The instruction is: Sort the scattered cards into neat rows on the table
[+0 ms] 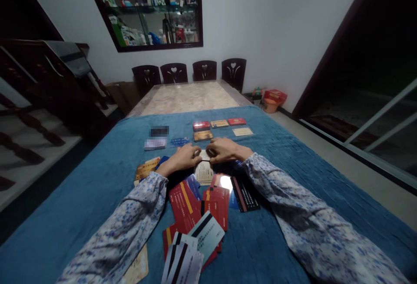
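Note:
My left hand (182, 158) and my right hand (224, 150) meet over the blue cloth (293, 153), fingers curled, both pinching one pale card (204, 155) between them. Just below them lies another pale printed card (203, 172). A loose heap of red, black and white cards (198, 214) spreads between my forearms toward me. Beyond my hands, cards lie laid out singly: a red one (201, 125), a tan one (219, 123), another red one (236, 121), a brown one (203, 135), a cream one (243, 131), a blue one (179, 141).
The blue cloth covers the near part of a long marble-topped table (189, 97). Several dark chairs (204, 70) stand at its far end. A glass cabinet (153, 10) hangs on the wall. A staircase (39, 101) is at left, a sliding door (374, 119) at right.

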`<state>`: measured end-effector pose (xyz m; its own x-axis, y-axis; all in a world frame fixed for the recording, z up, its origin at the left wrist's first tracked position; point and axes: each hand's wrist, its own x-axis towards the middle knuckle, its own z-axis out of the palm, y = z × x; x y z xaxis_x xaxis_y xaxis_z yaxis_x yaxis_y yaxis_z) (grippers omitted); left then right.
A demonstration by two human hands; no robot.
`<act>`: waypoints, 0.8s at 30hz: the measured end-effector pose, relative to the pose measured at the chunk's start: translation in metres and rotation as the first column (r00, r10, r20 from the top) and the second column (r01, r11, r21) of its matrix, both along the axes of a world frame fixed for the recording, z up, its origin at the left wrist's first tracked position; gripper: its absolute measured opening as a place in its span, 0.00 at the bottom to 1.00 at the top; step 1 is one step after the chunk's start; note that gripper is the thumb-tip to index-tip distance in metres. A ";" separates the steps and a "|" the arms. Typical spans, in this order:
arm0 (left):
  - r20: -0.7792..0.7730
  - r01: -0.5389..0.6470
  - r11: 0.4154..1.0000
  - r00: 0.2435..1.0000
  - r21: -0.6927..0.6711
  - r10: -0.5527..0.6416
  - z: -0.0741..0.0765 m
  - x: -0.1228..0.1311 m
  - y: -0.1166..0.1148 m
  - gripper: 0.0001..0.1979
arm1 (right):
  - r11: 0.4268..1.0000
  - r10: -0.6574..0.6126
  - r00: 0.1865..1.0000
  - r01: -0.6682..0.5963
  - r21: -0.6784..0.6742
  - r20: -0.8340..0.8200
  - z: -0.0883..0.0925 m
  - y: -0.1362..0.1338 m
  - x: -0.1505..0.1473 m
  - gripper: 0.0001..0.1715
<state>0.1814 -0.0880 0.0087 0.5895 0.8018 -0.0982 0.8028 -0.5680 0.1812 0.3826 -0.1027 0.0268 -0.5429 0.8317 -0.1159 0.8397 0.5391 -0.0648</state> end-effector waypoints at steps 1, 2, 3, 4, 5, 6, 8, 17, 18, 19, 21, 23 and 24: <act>0.014 0.013 1.000 1.000 0.003 -0.013 -0.001 -0.001 0.001 0.14 | 1.000 0.010 1.000 -0.010 -0.002 -0.015 0.000 0.001 0.002 0.20; 0.030 0.024 1.000 0.999 0.009 -0.024 -0.002 -0.003 0.002 0.15 | 1.000 0.018 0.999 -0.019 -0.003 -0.032 -0.001 0.002 0.004 0.20; 0.045 0.039 0.999 0.998 0.017 -0.040 -0.004 -0.004 0.003 0.15 | 1.000 0.029 0.998 -0.029 -0.003 -0.052 -0.002 0.003 0.005 0.21; 0.060 0.062 0.998 0.996 0.025 -0.064 -0.005 -0.005 0.005 0.15 | 0.999 0.044 0.996 -0.045 -0.004 -0.073 -0.003 0.005 0.007 0.21; 0.072 0.092 0.995 0.993 0.033 -0.094 -0.006 -0.006 0.006 0.15 | 0.998 0.065 0.993 -0.066 -0.007 -0.095 -0.004 0.007 0.009 0.20; 0.082 0.126 0.991 0.988 0.039 -0.129 -0.007 -0.007 0.007 0.15 | 0.996 0.091 0.989 -0.092 -0.008 -0.119 -0.006 0.009 0.011 0.19; 0.099 0.185 0.981 0.977 0.055 -0.190 -0.008 -0.007 0.010 0.14 | 0.989 0.145 0.975 -0.149 -0.010 -0.169 -0.010 0.013 0.014 0.17; 0.247 0.255 0.952 0.924 0.168 -0.291 -0.008 -0.013 0.017 0.11 | 0.982 0.166 0.921 -0.187 -0.025 -0.352 -0.017 0.024 0.032 0.17; 0.266 0.254 0.951 0.918 0.177 -0.295 -0.008 -0.014 0.019 0.11 | 0.982 0.168 0.916 -0.189 -0.023 -0.364 -0.016 0.024 0.033 0.17; 0.283 0.248 0.950 0.913 0.188 -0.294 -0.009 -0.015 0.020 0.11 | 0.982 0.171 0.913 -0.188 -0.011 -0.370 -0.016 0.024 0.034 0.17; 0.309 0.223 0.952 0.908 0.212 -0.281 -0.011 -0.016 0.022 0.12 | 0.984 0.175 0.917 -0.173 0.037 -0.359 -0.015 0.024 0.034 0.17; 0.332 0.189 0.954 0.907 0.231 -0.260 -0.014 -0.016 0.024 0.14 | 0.984 0.170 0.931 -0.145 0.099 -0.324 -0.016 0.025 0.034 0.17; 0.339 0.175 0.955 0.907 0.238 -0.251 -0.016 -0.016 0.025 0.15 | 0.983 0.168 0.937 -0.136 0.124 -0.305 -0.016 0.025 0.034 0.17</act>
